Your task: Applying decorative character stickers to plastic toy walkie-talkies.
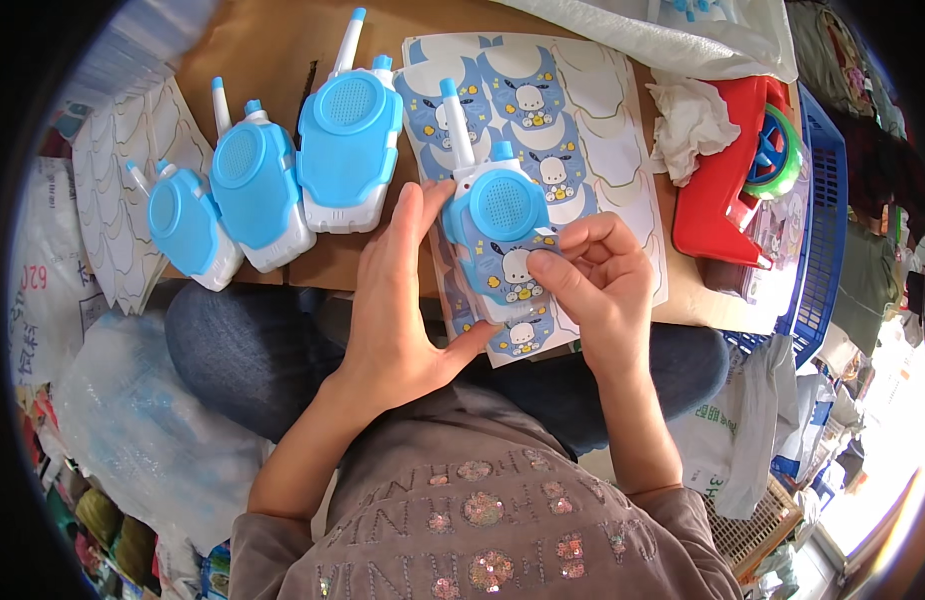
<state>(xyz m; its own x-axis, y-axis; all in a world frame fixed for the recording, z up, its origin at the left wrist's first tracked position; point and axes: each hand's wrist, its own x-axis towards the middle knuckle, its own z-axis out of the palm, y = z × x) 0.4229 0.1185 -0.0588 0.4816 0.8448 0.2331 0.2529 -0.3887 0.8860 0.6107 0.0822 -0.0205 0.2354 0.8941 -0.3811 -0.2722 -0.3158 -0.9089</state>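
Observation:
A blue and white toy walkie-talkie point(511, 205) with a stubby antenna lies on a sheet of printed cartoon stickers point(555, 172). Around its left side and bottom end curves my left hand point(395, 310), fingers along the edge and thumb at the lower corner, gripping it. A blue sticker with a white cartoon dog point(518, 265) covers the toy's lower front. My right hand point(605, 275) pinches that sticker's upper right edge, where a small white bit shows between thumb and forefinger. Whether the sticker's lower part is stuck down, I cannot tell.
Three similar walkie-talkies point(351, 140) stand in a row at the left on the brown cardboard surface point(258, 45). Beyond them lies a stack of peeled sticker sheets point(113, 190). To the right are a red tape dispenser point(718, 190), crumpled white paper point(688, 125) and a blue basket point(821, 230).

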